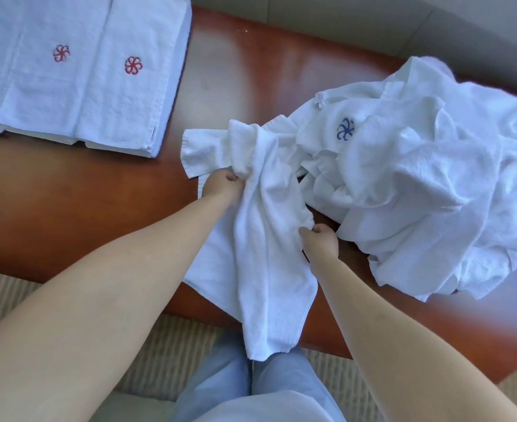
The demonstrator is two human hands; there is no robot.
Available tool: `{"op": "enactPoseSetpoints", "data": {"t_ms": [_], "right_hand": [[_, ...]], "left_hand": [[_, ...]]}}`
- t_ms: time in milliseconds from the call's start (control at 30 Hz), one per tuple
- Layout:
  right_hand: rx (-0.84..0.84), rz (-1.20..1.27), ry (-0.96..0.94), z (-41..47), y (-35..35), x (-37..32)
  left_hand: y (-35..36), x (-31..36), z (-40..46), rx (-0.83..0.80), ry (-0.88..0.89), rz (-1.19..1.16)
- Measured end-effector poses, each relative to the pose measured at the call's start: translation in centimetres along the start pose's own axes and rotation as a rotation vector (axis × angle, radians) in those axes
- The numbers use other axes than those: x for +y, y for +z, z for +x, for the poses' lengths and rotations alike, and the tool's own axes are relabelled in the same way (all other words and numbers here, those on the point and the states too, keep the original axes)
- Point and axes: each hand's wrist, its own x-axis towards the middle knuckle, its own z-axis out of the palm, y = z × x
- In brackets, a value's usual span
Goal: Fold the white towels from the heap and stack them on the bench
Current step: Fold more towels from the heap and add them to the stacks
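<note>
A crumpled white towel [266, 239] lies across the middle of the red-brown bench [68, 190], its lower end hanging over the front edge. My left hand [220, 187] grips a bunched fold near the towel's upper left. My right hand [321, 242] pinches its right edge lower down. A heap of unfolded white towels [433, 184] fills the right side; one shows a blue flower logo. Folded towels [77, 71] with red flower logos sit in stacks at the far left.
Bare bench surface shows between the stacks and the heap and along the front left. Beige ribbed carpet [13, 303] runs below the bench edge. My legs in light blue trousers [251, 388] stand right against the front.
</note>
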Motion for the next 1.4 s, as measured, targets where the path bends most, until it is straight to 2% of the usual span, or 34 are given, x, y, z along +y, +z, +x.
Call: {"op": "enactPoseSetpoints", "data": {"t_ms": [167, 300, 633, 800, 900, 1167, 1267, 1400], "right_hand": [[-0.044, 0.041, -0.048, -1.9, -0.3, -1.6], [-0.030, 0.053, -0.137, -4.6, -0.9, -4.6], [-0.026, 0.296, -0.301, -10.8, -4.7, -14.1], [-0.061, 0.429, -0.351, -13.3, -6.7, -17.3], [-0.076, 0.456, -0.383, -14.5, -7.7, -18.9], [-0.064, 0.520, -0.405, -16.2, -8.6, -20.9], [-0.053, 0.531, -0.397, -16.2, -8.9, -21.5], [-0.085, 0.458, -0.370, -16.1, -8.2, -21.4]], "left_hand": [[-3.1, -0.3, -2.1, -0.074, 0.005, -0.029], [-7.7, -0.4, -4.8, -0.065, -0.015, -0.164], [-20.6, -1.1, -12.4, 0.004, -0.078, -0.664], [-24.3, -1.7, -15.4, 0.048, -0.026, -0.971], [-25.5, -1.6, -16.5, 0.035, 0.026, -1.071], [-26.2, -1.4, -17.3, -0.104, 0.067, -1.143], [-25.9, -1.7, -17.4, -0.210, 0.102, -1.057], [-24.6, -2.2, -17.2, -0.197, 0.062, -0.936]]}}
